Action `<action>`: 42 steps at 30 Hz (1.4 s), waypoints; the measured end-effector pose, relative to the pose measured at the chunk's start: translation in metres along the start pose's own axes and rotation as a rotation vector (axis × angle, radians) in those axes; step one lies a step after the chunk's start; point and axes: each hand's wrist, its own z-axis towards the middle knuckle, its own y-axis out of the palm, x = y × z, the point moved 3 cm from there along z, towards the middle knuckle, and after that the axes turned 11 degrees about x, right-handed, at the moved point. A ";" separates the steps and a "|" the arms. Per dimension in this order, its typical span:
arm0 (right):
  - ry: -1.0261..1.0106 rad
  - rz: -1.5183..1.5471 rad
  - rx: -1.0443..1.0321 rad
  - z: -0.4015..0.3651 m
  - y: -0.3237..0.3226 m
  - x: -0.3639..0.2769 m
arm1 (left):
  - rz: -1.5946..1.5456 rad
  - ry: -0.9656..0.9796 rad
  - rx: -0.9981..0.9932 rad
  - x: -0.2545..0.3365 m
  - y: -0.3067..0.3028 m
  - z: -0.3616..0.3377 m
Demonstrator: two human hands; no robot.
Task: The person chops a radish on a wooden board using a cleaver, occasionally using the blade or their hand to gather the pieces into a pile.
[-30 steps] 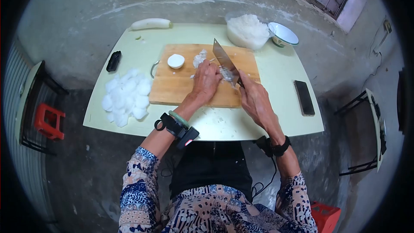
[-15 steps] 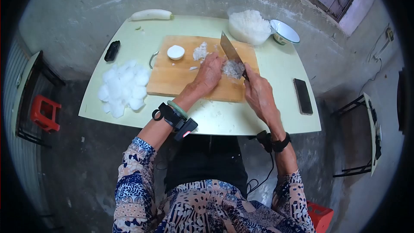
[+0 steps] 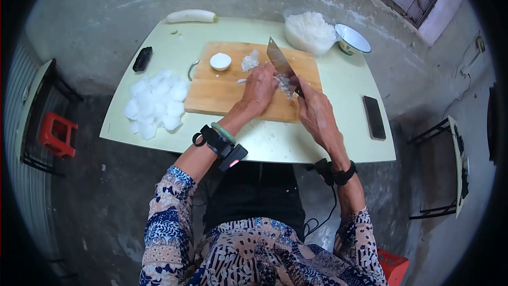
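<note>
My right hand (image 3: 317,112) grips the handle of a cleaver (image 3: 281,62), its broad blade upright over the wooden cutting board (image 3: 211,95). Close to the blade's left side, my left hand (image 3: 260,86) presses down with curled fingers on white radish slices, mostly hidden under it. Shredded radish (image 3: 286,89) lies along the cleaver's edge. Behind my left hand rests a small heap of white radish pieces (image 3: 250,60). A round white piece (image 3: 220,62), perhaps a radish end, sits toward the board's back left.
A pile of radish slices (image 3: 156,103) lies left of the board. A whole white radish (image 3: 191,16) is at the back left, near a black object (image 3: 142,59). At the back right stand a tub of white shreds (image 3: 310,33) and a bowl (image 3: 353,39). A phone (image 3: 374,118) lies right.
The cleaver has shifted slightly left across the board, along with my left hand. The whole view has shifted a little. Both hands keep their grips.
</note>
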 end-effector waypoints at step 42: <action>0.103 0.035 0.045 0.004 -0.011 0.010 | 0.008 -0.003 0.020 0.004 -0.001 -0.004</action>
